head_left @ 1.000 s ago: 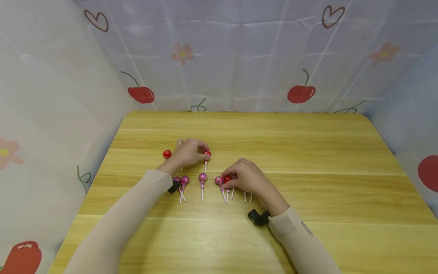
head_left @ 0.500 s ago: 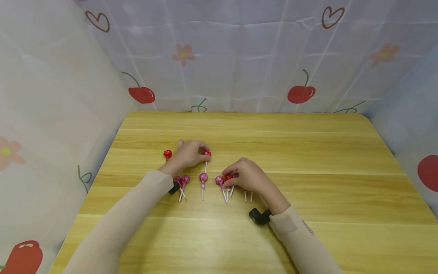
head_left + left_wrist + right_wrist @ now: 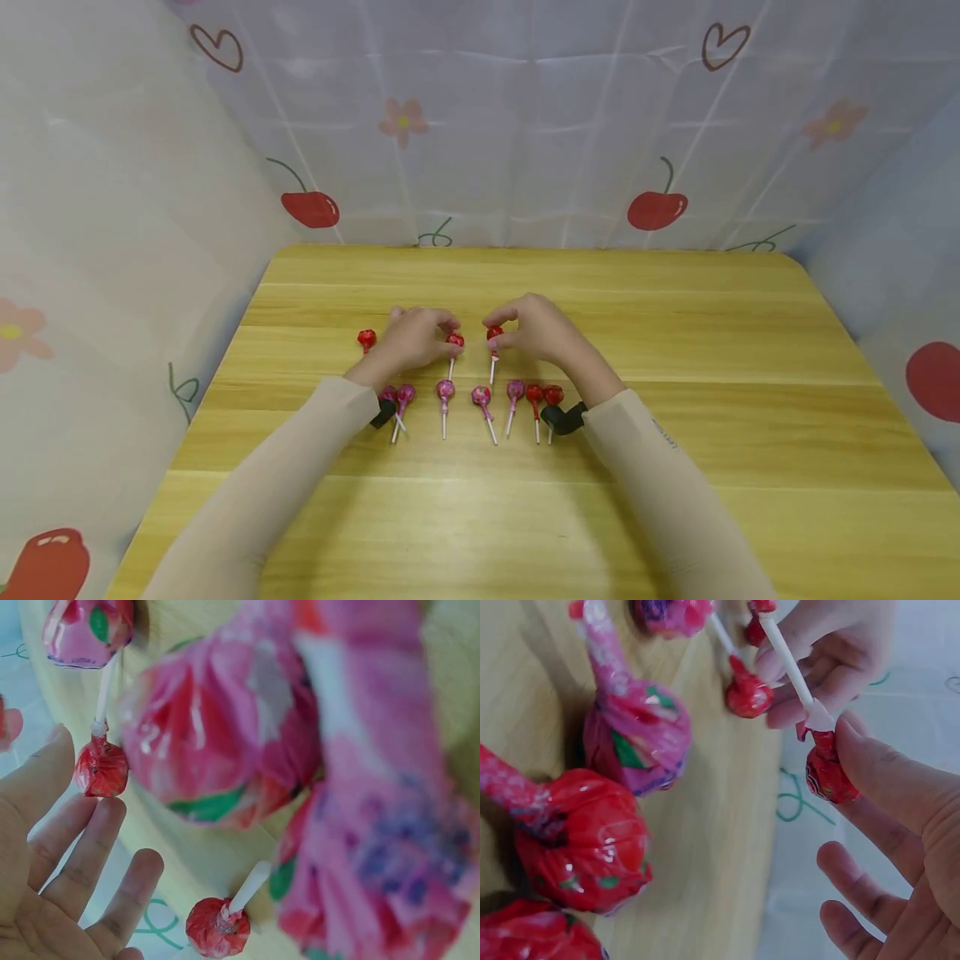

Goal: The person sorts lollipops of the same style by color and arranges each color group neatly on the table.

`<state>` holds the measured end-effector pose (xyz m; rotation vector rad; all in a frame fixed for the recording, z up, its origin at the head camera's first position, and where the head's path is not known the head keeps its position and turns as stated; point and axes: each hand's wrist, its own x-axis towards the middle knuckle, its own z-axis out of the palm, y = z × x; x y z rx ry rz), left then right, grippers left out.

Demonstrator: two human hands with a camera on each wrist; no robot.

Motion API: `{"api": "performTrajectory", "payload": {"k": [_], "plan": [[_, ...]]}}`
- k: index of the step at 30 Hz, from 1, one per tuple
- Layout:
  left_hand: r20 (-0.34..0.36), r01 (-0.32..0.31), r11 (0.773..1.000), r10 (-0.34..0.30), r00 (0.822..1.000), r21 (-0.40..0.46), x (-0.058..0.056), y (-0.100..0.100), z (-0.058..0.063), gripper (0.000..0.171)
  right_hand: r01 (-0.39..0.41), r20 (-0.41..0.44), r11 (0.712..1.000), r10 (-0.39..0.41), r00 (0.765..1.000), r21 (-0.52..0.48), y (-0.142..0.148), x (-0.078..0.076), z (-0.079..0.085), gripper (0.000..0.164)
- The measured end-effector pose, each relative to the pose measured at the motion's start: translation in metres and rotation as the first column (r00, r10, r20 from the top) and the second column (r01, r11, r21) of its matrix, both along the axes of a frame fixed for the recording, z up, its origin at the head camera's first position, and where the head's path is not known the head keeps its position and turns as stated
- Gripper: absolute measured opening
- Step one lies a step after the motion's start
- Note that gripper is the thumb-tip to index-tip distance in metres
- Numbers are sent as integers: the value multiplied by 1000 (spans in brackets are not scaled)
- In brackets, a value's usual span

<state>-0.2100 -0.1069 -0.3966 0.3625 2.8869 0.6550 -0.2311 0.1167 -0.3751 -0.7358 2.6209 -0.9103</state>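
Observation:
My left hand pinches the head of a red-wrapped lollipop between thumb and fingers. Its white stick points towards me, just behind a pink lollipop. To the right, my right hand holds another red lollipop by its head, stick also pointing towards me, behind a pink lollipop. In the right wrist view, thumb and forefinger grip this lollipop while the other fingers spread apart. A further red lollipop lies left of my left hand, its stick partly hidden by the wrist.
Along the front row lie more pink lollipops and two red ones, one red lollipop beside the right wrist's black camera. Two pink lollipops at the left have crossed sticks. The wooden table meets a printed curtain behind.
My right hand has lifted the red lollipop out of the front row and carried it away from me, level with the left hand's. The left hand stays in place.

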Motion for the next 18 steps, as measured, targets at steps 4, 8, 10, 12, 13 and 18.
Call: {"api": "performTrajectory", "payload": {"k": [4,8,10,12,13,18], "plan": [[6,-4,1000,4,1000,1,3,-2,2,41,-1,9,999,1,1000,55,-9,-11,-7,35],[13,-4,1000,4,1000,-2,5,-4,4,41,-12,0,995,12,1000,103,-16,-17,-16,32],[18,-5,1000,5,1000,-3,6,-5,4,41,-13,-4,993,14,1000,120,-19,-19,-19,31],[21,-4,1000,4,1000,-3,7,-7,3,42,-10,-1,991,10,1000,136,-21,-19,-21,30],[21,-2,1000,2,1000,-3,7,-7,3,42,-10,-1,990,11,1000,144,-22,-19,-22,30],[20,0,1000,0,1000,-2,7,-9,2,41,-10,-10,985,12,1000,172,-26,-18,-23,30]]}}
